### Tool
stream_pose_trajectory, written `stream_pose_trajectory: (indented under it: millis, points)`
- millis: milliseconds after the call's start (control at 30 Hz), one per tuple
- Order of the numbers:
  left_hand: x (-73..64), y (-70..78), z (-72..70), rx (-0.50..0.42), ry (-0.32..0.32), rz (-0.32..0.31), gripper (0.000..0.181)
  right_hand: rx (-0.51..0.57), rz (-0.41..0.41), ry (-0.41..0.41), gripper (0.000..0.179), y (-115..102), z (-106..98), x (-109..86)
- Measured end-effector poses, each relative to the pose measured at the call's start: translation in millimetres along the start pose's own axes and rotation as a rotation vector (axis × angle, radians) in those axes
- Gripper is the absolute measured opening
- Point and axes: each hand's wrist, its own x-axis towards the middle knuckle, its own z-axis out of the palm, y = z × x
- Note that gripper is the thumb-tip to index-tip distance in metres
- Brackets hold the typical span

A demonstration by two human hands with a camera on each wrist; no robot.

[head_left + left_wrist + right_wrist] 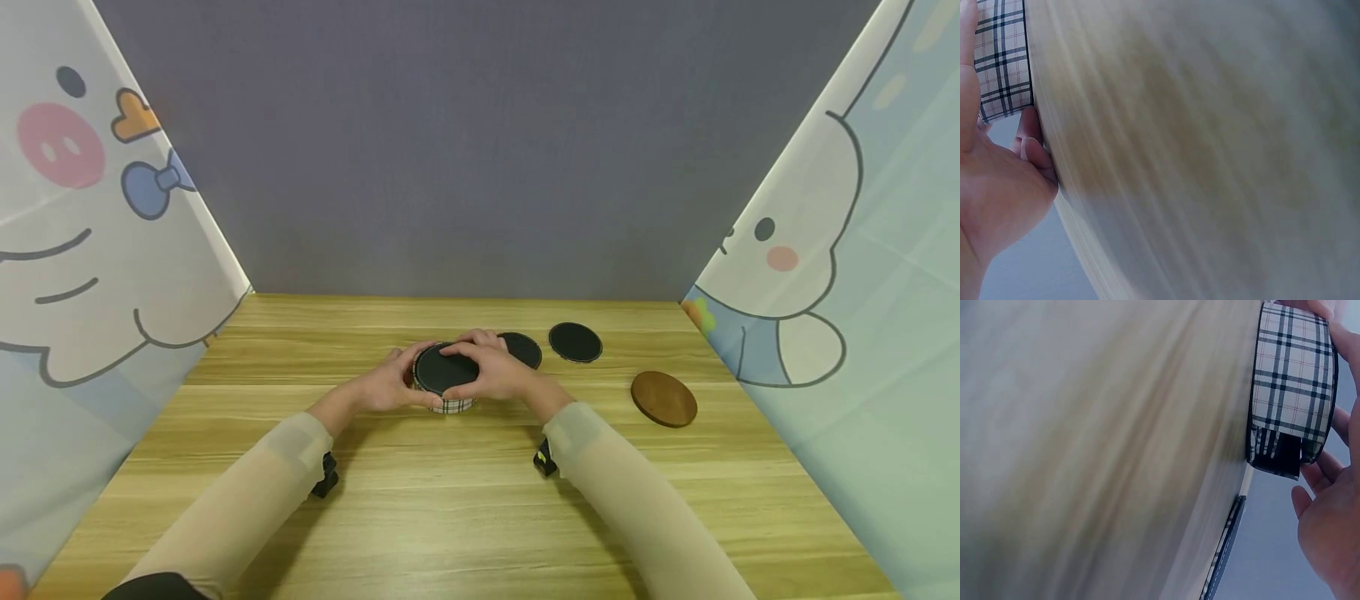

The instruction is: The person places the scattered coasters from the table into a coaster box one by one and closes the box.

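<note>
Fingers (pixel 459 391) of both hands curl about one round plaid box (pixel 442 369), gripping it from opposite sides: left hand (pixel 385 387) at its left, right hand (pixel 498 372) at its right, each thumb toward the near edge. Nearest the viewer, two pale sleeves (pixel 637 490) reach forward over the wood-grain desk (pixel 420 517); a black device (pixel 546 458) sits at each wrist. Box position: near mid-desk, black top facing up, side in black-and-white check with thin red lines. Right wrist view shows a dark opening in the side wall. Contact between base and desk: cannot tell. Well to the right lies a brown wooden disc (pixel 664 399), flat. Just beyond the right hand, a black disc (pixel 523 350), partly hidden by that hand. Farther back and to its right, a second black disc (pixel 575 342), fully visible, apart from the first. Behind the desk stands a grey panel (pixel 465 158), flanked by cartoon-printed sheets (pixel 806 208).
</note>
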Motion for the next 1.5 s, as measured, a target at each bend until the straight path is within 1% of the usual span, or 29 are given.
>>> stream_pose_trajectory:
  millis: [200, 333, 567, 733, 1067, 1233, 1333, 1500]
  points:
    - [1.9, -1.5, 0.3, 0.007, -0.004, -0.01, 0.119, 0.002, 0.003, -0.013, 0.077, 2.2, 1.1, 0.0]
    - [2.9, -2.4, 0.3, 0.0, -0.011, -0.004, 0.119, 0.005, 0.011, -0.022, 0.078, 3.5, 1.8, -0.3]
    - [0.8, -0.8, -0.8, -0.005, -0.013, -0.007, 0.117, 0.012, 0.026, -0.034, 0.078, 2.3, 2.5, -2.1]
    - [1.6, -2.5, -1.6, -0.016, -0.018, 0.004, 0.118, 0.027, 0.038, -0.036, 0.077, 0.5, 1.9, -3.2]
    - [1.9, -2.3, -1.3, 0.0, -0.013, 0.002, 0.117, 0.038, 0.049, -0.041, 0.074, 1.0, 1.9, -2.8]
    - [2.3, -2.3, -2.0, 0.019, -0.005, -0.01, 0.117, 0.038, 0.043, -0.045, 0.073, 1.9, 1.0, -2.5]
    - [2.5, -2.2, -1.5, 0.039, 0.003, -0.026, 0.118, 0.052, 0.037, -0.034, 0.07, 5.7, -1.9, -5.3]
    - [3.8, -1.8, -0.5, 0.066, 0.021, -0.037, 0.119, 0.072, 0.04, 0.028, 0.057, 21.3, -12.1, -14.6]
